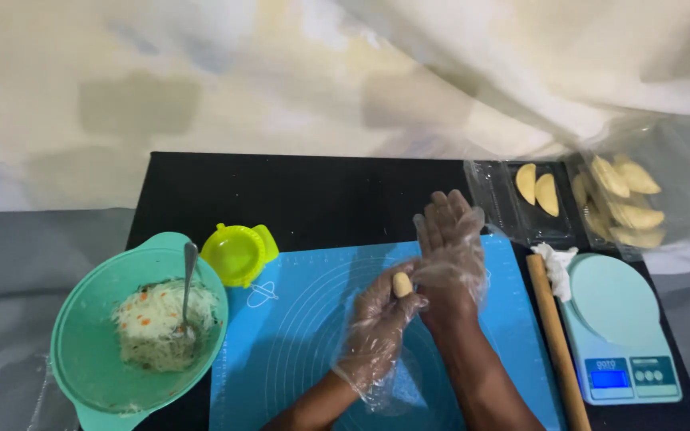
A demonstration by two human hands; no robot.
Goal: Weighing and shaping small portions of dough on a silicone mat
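Both forearms cut off by the bottom edge, elbows out of sight. Hard to make out how much of the dough piece point(402, 284) lies hidden: only a small rounded end shows, pale yellow, smooth and oblong, the rest covered by the gloved palms. Pressed between the left hand point(379, 323) and the right hand point(451, 255), above the middle of the blue mat point(297, 335). Left hand curled loosely round it from below, thumb and forefinger pinching its sides; right hand flat and upright against it, fingers straight and together, pointing away. Both in thin clear plastic gloves, crinkled, loose at the wrists.

To the left, a green bowl point(89, 351), its lower rim cut off, holding shredded white filling point(157, 323) flecked with orange, a spoon point(188, 279) standing in it. Just beside it, a yellow-green round press point(237, 254) on the mat's corner. To the right, a wooden rolling pin point(557, 339), a white kitchen scale point(616, 327), and clear trays of folded half-moon pastries point(538, 190), partly veiled by a plastic sheet point(664, 136).
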